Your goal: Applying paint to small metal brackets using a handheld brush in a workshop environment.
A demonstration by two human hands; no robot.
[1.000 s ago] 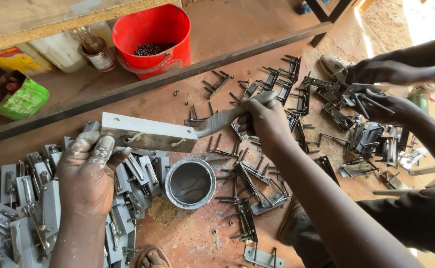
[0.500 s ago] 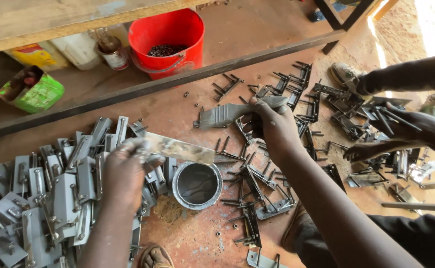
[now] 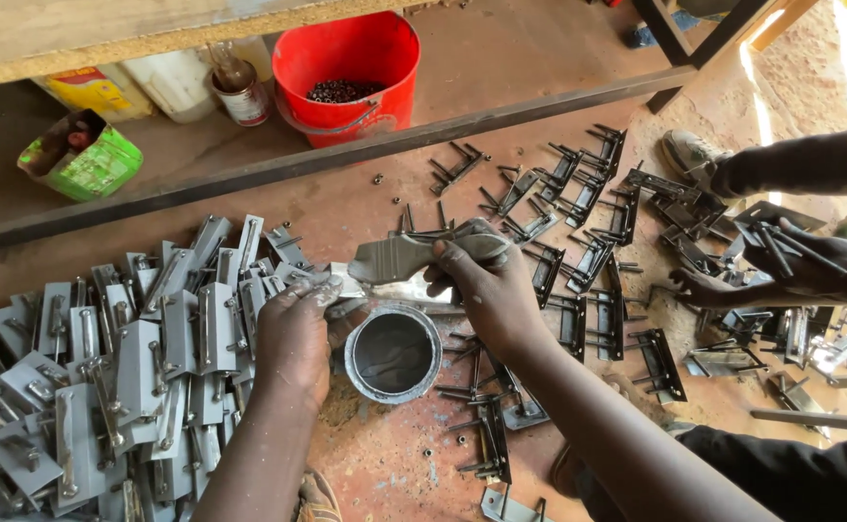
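Observation:
My left hand (image 3: 298, 333) grips one end of a flat grey metal plate (image 3: 394, 288), just above a round tin of grey paint (image 3: 393, 354) on the red dirt floor. My right hand (image 3: 486, 285) holds a grey-stained rag (image 3: 414, 253) pressed against the same plate's top. The plate lies roughly level between both hands, over the tin's far rim.
A heap of grey painted metal brackets (image 3: 104, 367) lies at the left. Dark unpainted brackets with prongs (image 3: 578, 251) are spread at the right. Another person's hands (image 3: 810, 271) handle brackets at far right. A red bucket (image 3: 351, 72), bottles and a green box (image 3: 80, 155) sit under a bench.
Both hands have come closer together over the tin. My left hand slid right from the bracket heap, and the plate with the rag now sits lower, near the tin.

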